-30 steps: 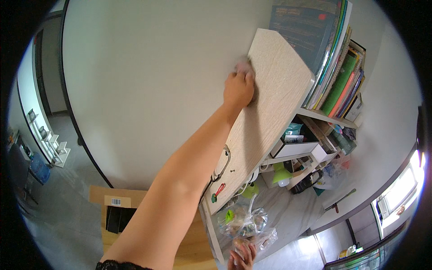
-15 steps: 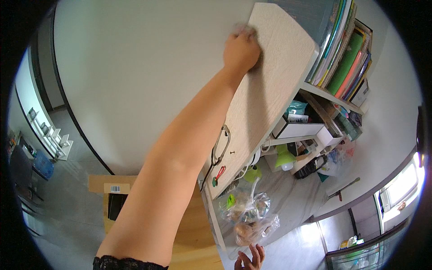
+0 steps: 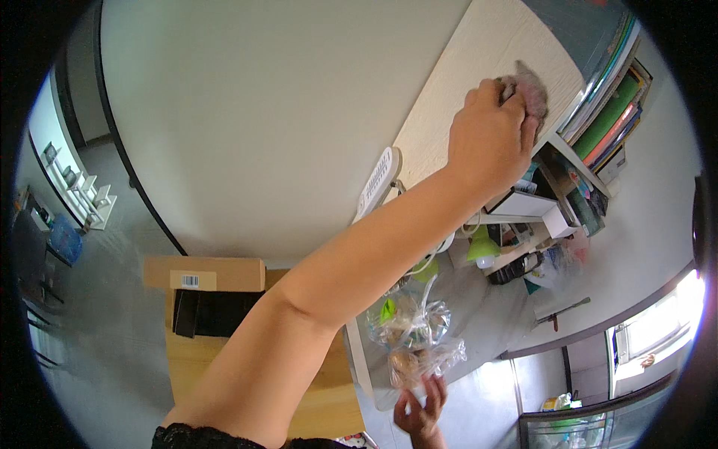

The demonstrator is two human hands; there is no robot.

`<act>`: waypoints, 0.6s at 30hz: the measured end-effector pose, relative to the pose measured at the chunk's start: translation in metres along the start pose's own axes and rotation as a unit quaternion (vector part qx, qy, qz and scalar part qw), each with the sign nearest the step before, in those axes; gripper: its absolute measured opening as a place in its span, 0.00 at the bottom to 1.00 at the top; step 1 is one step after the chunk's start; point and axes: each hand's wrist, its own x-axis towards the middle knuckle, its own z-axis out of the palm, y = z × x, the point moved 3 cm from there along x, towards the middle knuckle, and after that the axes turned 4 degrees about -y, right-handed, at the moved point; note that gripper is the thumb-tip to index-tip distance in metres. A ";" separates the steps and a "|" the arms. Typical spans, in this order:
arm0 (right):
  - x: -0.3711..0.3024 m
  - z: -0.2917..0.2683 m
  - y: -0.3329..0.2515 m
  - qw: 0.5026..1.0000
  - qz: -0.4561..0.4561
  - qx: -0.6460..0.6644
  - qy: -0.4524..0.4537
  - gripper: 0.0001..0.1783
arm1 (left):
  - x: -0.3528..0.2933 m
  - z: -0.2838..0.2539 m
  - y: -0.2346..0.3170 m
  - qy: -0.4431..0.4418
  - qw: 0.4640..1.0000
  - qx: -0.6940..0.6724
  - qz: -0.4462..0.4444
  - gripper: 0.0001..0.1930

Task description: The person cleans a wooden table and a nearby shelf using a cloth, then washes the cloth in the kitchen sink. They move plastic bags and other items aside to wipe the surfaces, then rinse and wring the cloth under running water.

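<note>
My left hand [image 3: 490,138] is closed on a crumpled pinkish-grey cloth [image 3: 529,90], pressed against the pale wood-grain side panel [image 3: 441,90] of a shelf unit, near its edge by the books. My left arm stretches across the view and hides the lower part of the panel. Low in the view, my right hand [image 3: 421,408] has its fingers apart and slightly curled, just below a clear plastic bag [image 3: 426,361] with brownish round things in it. Whether those fingertips touch the bag, I cannot tell.
Upright books and folders [image 3: 617,112] fill the upper shelf. A white box [image 3: 523,203], a green lamp [image 3: 482,245] and a grey marbled desktop [image 3: 479,307] lie lower. A white oblong object [image 3: 378,183] hangs by the panel. A cardboard box [image 3: 224,273] stands left of my arm.
My left hand has moved right across the panel with the cloth, which now shows clearly. My right hand has risen toward the bag. The hanging scissors are now hidden behind my arm.
</note>
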 end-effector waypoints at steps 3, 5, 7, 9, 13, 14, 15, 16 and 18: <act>0.056 -0.009 0.016 0.997 0.030 -0.042 0.060 0.12 | -0.042 -0.011 -0.009 -0.052 0.997 0.049 -0.016 0.10; 0.093 -0.023 0.030 0.991 0.007 -0.084 0.102 0.14 | -0.102 -0.021 -0.015 -0.086 0.994 0.054 -0.028 0.13; 0.129 -0.034 0.036 0.982 0.006 -0.064 0.177 0.14 | -0.171 -0.037 -0.025 -0.108 0.991 0.051 -0.057 0.14; 0.166 -0.044 0.030 0.976 -0.044 -0.064 0.202 0.15 | -0.218 -0.057 -0.041 -0.176 0.971 0.041 -0.156 0.14; 0.220 -0.049 0.022 0.963 -0.103 -0.094 0.231 0.16 | -0.191 -0.078 -0.045 -0.165 0.971 -0.014 -0.171 0.14; 0.232 -0.055 0.023 0.959 -0.113 -0.122 0.230 0.17 | -0.158 -0.066 -0.041 -0.075 0.993 -0.003 -0.096 0.09; 0.245 -0.057 0.023 0.953 -0.120 -0.159 0.227 0.18 | -0.126 -0.058 -0.035 -0.085 0.989 0.023 -0.117 0.06; 0.264 -0.059 0.016 0.946 -0.133 -0.184 0.233 0.20 | -0.099 -0.051 -0.040 -0.010 0.996 -0.007 -0.092 0.05; 0.296 -0.059 0.014 0.929 -0.150 -0.209 0.266 0.22 | -0.081 -0.036 -0.045 -0.070 0.992 0.051 -0.090 0.06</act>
